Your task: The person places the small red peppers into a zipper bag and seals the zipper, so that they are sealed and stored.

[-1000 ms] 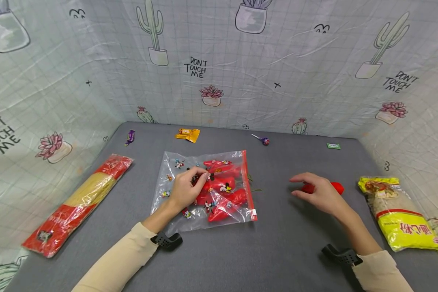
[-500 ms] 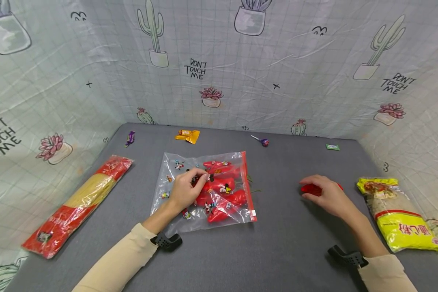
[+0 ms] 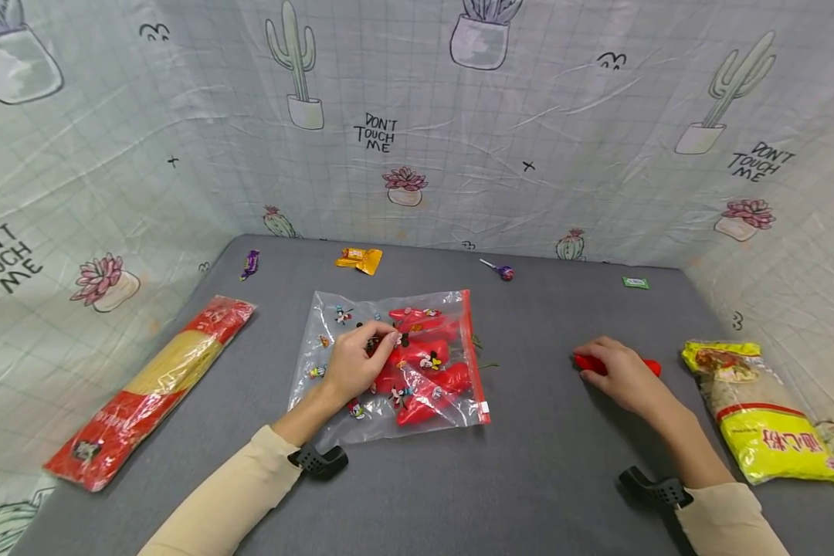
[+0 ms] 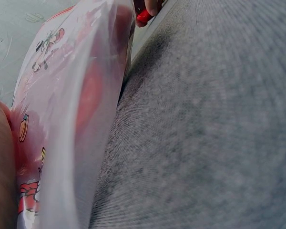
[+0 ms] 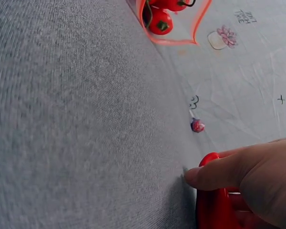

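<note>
A clear zip bag (image 3: 330, 324) with a red edge and cartoon prints lies left of centre in the head view. Several red peppers (image 5: 160, 21) are inside; in the right wrist view its mouth gapes and green stems show. My left hand (image 3: 357, 363) pinches the bag's upper sheet between thumb and curled fingers. Over on the right, my right hand (image 3: 622, 374) grips a long red pepper (image 5: 215, 210), thumb on one side and fingers round the other. Its two ends stick out past the hand in the head view; its middle is hidden.
A red-ended pack of noodles (image 3: 156, 386) lies at the left, a yellow pasta bag (image 3: 764, 413) at the right. Along the back are a purple sweet (image 3: 250, 265), an orange-wrapped sweet (image 3: 360, 259), a lollipop (image 3: 505, 272) and a green sweet (image 3: 635, 283). Printed curtains surround the table.
My right hand has moved a little to the right over the red pepper, and its thumb and fingers have closed round it. The left hand and the bag have stayed put.
</note>
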A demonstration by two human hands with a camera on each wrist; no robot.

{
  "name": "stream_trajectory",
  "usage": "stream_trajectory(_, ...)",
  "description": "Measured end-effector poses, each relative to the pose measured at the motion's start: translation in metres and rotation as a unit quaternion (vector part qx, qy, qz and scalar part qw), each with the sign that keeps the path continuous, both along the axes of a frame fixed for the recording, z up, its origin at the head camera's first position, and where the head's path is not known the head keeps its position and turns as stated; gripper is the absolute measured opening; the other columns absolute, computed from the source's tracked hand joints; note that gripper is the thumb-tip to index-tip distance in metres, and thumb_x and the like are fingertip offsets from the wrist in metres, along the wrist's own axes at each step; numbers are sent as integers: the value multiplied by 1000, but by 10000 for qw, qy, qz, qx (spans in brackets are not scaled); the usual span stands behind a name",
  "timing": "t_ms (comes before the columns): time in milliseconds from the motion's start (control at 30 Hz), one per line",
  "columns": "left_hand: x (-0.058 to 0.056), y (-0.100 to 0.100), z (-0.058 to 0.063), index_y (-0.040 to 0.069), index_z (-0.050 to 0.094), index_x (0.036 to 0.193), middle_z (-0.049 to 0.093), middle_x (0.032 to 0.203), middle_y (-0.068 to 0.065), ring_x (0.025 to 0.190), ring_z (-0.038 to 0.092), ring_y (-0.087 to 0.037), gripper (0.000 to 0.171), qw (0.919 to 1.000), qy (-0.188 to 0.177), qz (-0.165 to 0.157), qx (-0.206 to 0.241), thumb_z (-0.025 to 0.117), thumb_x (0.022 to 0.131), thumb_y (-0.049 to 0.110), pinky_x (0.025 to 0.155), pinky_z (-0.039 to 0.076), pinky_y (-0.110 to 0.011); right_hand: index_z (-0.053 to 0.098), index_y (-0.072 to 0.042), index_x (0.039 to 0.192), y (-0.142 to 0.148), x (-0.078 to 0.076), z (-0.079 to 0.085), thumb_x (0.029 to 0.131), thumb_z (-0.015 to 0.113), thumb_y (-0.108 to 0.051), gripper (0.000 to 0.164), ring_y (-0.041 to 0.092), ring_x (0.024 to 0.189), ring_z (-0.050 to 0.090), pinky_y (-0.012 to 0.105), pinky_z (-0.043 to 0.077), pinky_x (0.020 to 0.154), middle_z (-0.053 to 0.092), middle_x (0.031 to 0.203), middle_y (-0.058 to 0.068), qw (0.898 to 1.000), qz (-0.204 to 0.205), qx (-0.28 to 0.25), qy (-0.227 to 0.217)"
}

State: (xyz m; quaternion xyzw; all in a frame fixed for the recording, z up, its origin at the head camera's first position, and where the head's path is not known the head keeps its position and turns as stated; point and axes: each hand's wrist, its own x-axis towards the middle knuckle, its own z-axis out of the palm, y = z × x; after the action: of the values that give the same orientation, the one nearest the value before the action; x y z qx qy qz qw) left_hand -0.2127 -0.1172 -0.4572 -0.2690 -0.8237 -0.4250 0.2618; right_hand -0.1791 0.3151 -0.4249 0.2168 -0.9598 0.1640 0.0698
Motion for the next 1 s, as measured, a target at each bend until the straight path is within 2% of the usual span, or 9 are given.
stream_trajectory(200, 0, 0, 1, 15, 66, 91, 70, 83, 3, 67, 58, -6, 8, 10000, 18, 2, 3, 62, 90, 21, 61, 48, -23, 67, -6, 106, -8, 2, 4, 76, 75, -8, 32, 22, 85, 58, 40, 50, 68, 59, 100, 8, 9967, -43, -204, 784)
stream_trajectory(367, 0, 1, 1, 16, 67, 92, 71, 84, 4, 70, 60, -5, 9, 10000, -9, 20, -3, 62, 90, 23, 63, 49, -23, 66, -9, 106, -20, 5, 18, 76, 77, -9, 32, 14, 85, 59, 35, 52, 70, 60, 99, 0, 9906, -175, -529, 1246)
stream_trajectory(533, 0, 1, 1, 16, 67, 92, 70, 83, 5, 70, 59, -5, 9, 10000, -49, 7, 6, 61, 90, 23, 64, 48, -23, 67, -10, 105, -32, 9, 32, 73, 79, -9, 34, 13, 81, 61, 11, 46, 71, 62, 96, -2, 9829, -192, -993, 1540)
stream_trajectory(633, 0, 0, 2, 16, 67, 92, 70, 83, 5, 69, 58, -5, 9, 10000, -32, 3, 5, 61, 90, 24, 63, 48, -23, 66, -9, 104, -36, 11, 38, 72, 79, -7, 35, 13, 79, 61, 3, 41, 70, 63, 95, -1, 9791, -138, -1248, 1601)
stream_trajectory(867, 0, 1, 1, 15, 66, 92, 70, 84, 4, 70, 60, -5, 8, 10000, 29, -18, -14, 62, 90, 22, 63, 50, -25, 63, -7, 110, -44, 12, 43, 74, 76, 0, 39, -4, 86, 60, 6, 47, 76, 63, 101, 4, 9694, 34, -2045, 1360)
stream_trajectory(1000, 0, 1, 1, 15, 66, 92, 71, 84, 3, 70, 60, -6, 8, 10000, 30, -1, -28, 62, 90, 22, 64, 50, -25, 63, -3, 110, -50, 14, 48, 75, 73, 5, 37, -6, 88, 59, 5, 47, 77, 62, 101, 8, 9606, 112, -2490, 1231)
